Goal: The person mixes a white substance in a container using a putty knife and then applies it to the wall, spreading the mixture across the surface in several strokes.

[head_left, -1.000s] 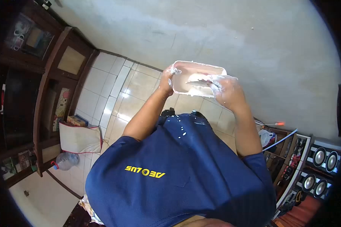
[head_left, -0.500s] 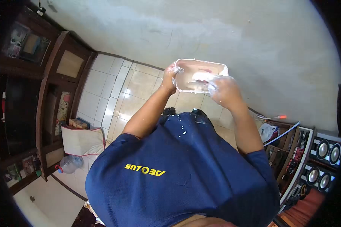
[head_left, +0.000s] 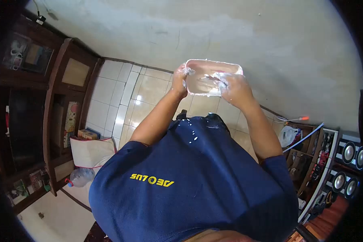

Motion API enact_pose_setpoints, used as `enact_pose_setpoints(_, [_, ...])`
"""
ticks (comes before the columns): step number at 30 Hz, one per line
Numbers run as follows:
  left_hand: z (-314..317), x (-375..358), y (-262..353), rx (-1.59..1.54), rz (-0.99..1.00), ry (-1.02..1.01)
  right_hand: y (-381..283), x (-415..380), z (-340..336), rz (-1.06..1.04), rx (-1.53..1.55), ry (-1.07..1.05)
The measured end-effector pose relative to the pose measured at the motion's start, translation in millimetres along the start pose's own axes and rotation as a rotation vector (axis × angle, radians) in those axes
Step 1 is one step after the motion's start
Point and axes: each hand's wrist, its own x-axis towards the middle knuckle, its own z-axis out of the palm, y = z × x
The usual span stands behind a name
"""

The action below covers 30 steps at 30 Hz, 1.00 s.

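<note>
A white plastic tub [head_left: 201, 64], smeared inside with white paste, is held up in front of the wall. My left hand [head_left: 180, 80] grips its left end, with white paste on the thumb and fingers. Over the tub's right side, my right hand [head_left: 234, 88] is closed on what looks like a putty knife [head_left: 208, 77]. Its blade points left into the tub, and my fingers hide the handle. White paste coats those fingers too. Small white spatters dot the lower part of my navy shirt [head_left: 189, 161].
A bare plastered wall [head_left: 294, 52] rises just beyond the tub. At left stands a dark wooden cabinet [head_left: 54, 121], with a large plastic bottle [head_left: 82, 177] beside it. Shelves with speakers [head_left: 345, 167] are at right, near a cable with an orange end [head_left: 304, 118]. Tiled floor [head_left: 151, 90] lies below.
My right hand has shifted slightly up and left, and the blade shows more clearly over the tub. The heap of white paste seen there earlier is gone. My left hand keeps its grip.
</note>
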Motion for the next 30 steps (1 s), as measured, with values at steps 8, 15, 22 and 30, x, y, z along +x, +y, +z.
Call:
enact_pose_setpoints(8, [-3,0,-6,0.065,0.032,-0.078,12,-2,15,-0.048,-0.063,0.213])
enact_pose_setpoints(15, [1,-1,-8,0.043,0.042,-0.043,7,-8,8,-0.140,-0.025,0.181])
enact_pose_setpoints(22, [24,-2,-6,0.005,0.068,-0.107,-4,-22,9,-0.108,-0.131,0.005])
enact_pose_setpoints(30, [49,3,-12,-0.069,0.004,-0.123,29,-18,-7,-0.060,-0.226,0.187])
